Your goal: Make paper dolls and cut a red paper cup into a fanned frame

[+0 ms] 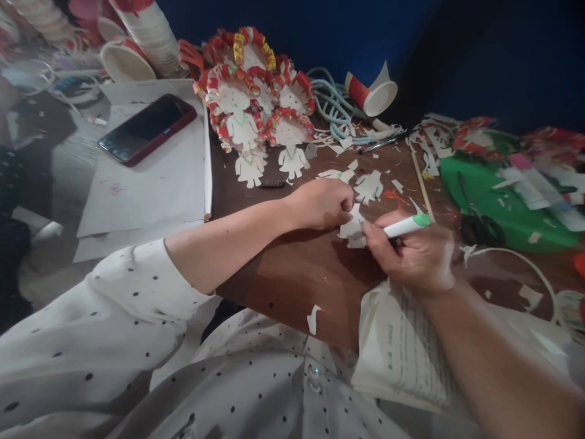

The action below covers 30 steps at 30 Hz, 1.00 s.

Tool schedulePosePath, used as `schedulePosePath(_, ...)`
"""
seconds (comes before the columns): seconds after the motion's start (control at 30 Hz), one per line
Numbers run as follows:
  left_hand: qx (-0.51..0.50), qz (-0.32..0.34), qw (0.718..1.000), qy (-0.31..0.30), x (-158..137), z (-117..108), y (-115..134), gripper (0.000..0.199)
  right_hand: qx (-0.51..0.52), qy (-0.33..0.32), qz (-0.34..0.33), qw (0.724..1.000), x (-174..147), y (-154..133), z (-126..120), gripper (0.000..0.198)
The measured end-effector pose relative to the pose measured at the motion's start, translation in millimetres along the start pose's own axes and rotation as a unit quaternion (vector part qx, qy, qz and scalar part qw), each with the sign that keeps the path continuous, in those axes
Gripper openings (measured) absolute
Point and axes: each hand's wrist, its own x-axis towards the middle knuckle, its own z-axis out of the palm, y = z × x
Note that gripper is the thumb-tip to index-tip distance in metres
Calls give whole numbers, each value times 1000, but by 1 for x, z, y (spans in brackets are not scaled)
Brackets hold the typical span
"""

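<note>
My right hand (414, 259) grips a white marker (404, 226) with a green end, its writing tip hidden behind my fingers. Under the fingertips of both hands lies a small white paper cutout (351, 227), shaped like a body. My left hand (320, 202) is closed, its curled fingers at the cutout's upper left edge. Just beyond are another paper cutout (368, 186) and one with green marks (336, 175). Further back, several paper dolls (290, 131) with red, patterned rings around their heads stand grouped together.
At left, a phone (148, 129) lies on white sheets (123, 198). Paper cups (128, 61) and a coiled pale cable (331, 100) are at the back. Scissors (479, 228) lie by green paper (516, 235) at right. A tissue pack (397, 347) sits at the table's front edge.
</note>
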Motion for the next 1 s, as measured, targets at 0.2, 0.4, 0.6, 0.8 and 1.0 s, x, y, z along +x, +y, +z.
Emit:
schedulePosePath(0.2,-1,-3,1000,1,0,0,0,16,0,-1,-13,1000,1,0,-1,20)
schedulePosePath(0.4,21,10,1000,7,0,3,-2,19,29,-14,-8,999,2,-2,-1,20)
schedulePosePath(0.6,52,-12,998,17,-2,9,2,22,33,-25,0,999,2,-2,-2,21)
schedulePosePath(0.8,68,-34,997,3,-4,8,7,22,23,-35,24,999,1,-3,-2,23)
schedulePosePath(1.0,72,-33,997,3,-5,7,8,22,25,-33,16,999,3,-3,-2,24)
